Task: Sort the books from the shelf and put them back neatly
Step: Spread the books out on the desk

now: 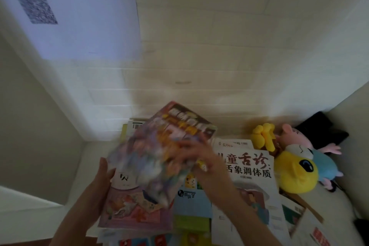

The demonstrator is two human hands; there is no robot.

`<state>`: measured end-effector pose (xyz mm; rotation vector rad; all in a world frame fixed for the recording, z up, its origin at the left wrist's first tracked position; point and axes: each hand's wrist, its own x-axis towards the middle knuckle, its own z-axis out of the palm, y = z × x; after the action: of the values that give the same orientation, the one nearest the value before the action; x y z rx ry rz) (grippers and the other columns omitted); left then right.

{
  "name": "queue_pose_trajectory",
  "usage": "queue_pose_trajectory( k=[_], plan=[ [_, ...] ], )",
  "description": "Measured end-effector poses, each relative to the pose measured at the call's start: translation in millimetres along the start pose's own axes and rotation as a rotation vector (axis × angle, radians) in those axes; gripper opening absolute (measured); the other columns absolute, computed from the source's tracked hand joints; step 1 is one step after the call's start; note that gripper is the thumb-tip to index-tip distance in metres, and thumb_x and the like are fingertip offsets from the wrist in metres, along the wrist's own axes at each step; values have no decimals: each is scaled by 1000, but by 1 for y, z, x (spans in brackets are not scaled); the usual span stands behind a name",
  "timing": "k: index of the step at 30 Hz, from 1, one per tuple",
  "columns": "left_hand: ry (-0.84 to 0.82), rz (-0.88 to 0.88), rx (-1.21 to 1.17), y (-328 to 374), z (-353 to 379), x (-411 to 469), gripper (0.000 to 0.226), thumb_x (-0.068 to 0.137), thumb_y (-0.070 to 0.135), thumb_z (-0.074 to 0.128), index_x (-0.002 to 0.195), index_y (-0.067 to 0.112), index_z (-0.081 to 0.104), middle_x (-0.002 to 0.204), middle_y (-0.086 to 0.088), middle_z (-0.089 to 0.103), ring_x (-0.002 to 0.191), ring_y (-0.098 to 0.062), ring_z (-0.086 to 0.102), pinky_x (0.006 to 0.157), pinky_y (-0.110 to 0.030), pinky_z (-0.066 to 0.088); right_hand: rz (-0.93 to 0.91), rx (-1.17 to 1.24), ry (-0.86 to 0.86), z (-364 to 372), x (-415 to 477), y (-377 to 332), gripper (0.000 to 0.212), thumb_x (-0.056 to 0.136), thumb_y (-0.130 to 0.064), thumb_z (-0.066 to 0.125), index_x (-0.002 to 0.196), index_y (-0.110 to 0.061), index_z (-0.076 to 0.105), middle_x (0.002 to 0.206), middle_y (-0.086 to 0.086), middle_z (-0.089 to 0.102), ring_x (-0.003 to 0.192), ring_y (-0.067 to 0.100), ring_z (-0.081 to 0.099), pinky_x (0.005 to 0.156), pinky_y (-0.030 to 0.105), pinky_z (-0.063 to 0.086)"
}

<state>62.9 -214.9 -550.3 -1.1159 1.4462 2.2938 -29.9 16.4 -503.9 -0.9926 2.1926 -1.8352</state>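
Gripping a colourful book point(159, 152), the right hand point(196, 158) has its fingers spread across the cover. The book is tilted and blurred, raised over the pile. The left hand point(103, 175) lies flat with straight fingers against the left edge of a pink book point(129, 211), thumb on its cover, holding nothing. The pink book lies flat near the shelf's point(87, 156) front edge, left of a blue book point(191, 201). A white book point(253, 185) with a red and black title lies right of those. Toward the shelf's right end lie a yellow plush toy point(293, 173) and a pink pig plush point(295, 136). A printed sheet point(79, 26) hangs on the left wall.
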Motion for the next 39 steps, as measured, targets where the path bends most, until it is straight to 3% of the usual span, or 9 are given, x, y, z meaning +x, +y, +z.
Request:
queue_pose_trajectory(
  k=[3,9,12,16,20,24,27,31,39],
  plan=[
    [-92,-42,13,1,-4,-2,80,79,70,25,109,8,65,104,-25,69,82,-36,71,67,-40,59,137,-113,-259,20,-28,54,40,76,15,54,86,-20,69,111,-23,66,125,-3,46,120,40,15],
    [-12,84,352,-3,3,-9,75,58,47,85,117,8,61,97,-12,74,84,-32,72,70,-41,57,436,-14,27,-7,-27,59,43,88,9,43,104,-23,66,136,-11,52,124,-15,41,104,12,36],
    [50,118,384,-8,8,-10,107,17,63,89,109,16,61,93,-8,75,75,-25,72,59,-35,55,584,-299,-63,-8,-28,63,53,92,-42,57,140,-29,39,152,-16,20,143,4,14,114,26,19],
    [68,164,360,-12,17,-10,99,23,65,85,107,20,61,95,-3,75,86,-25,71,77,-44,56,545,-534,-152,18,-41,75,128,50,-101,2,152,-23,-3,152,-14,-17,139,6,-22,114,24,-7],
    [71,190,365,-14,22,-9,64,56,44,87,107,15,61,81,-4,75,63,-19,70,61,-36,55,618,-601,-33,35,-39,80,124,59,-93,-12,153,-15,7,152,-2,-22,136,8,-32,118,31,-11],
    [102,221,362,-21,21,-1,27,86,21,68,108,8,60,55,2,63,38,-10,51,40,-22,39,686,-744,-183,47,-36,83,75,101,-55,11,131,-1,54,145,25,39,146,31,12,115,41,16],
    [121,264,310,-25,21,0,22,89,30,64,104,15,65,77,-10,72,63,-32,67,56,-37,55,602,-686,46,43,-32,72,78,94,-64,14,147,-10,34,157,13,19,145,29,18,119,38,9],
    [177,237,230,-24,8,5,20,100,18,44,93,12,62,87,-9,72,68,-13,69,59,-28,53,704,-468,101,11,-20,76,75,97,-34,50,152,-12,5,156,9,14,143,24,11,116,37,16],
    [286,207,74,-17,-28,-3,22,98,22,47,100,8,63,81,-14,69,65,-27,67,71,-38,48,910,-581,9,2,16,74,92,78,-37,75,145,-9,18,138,15,30,131,31,25,108,37,25]
  ],
)
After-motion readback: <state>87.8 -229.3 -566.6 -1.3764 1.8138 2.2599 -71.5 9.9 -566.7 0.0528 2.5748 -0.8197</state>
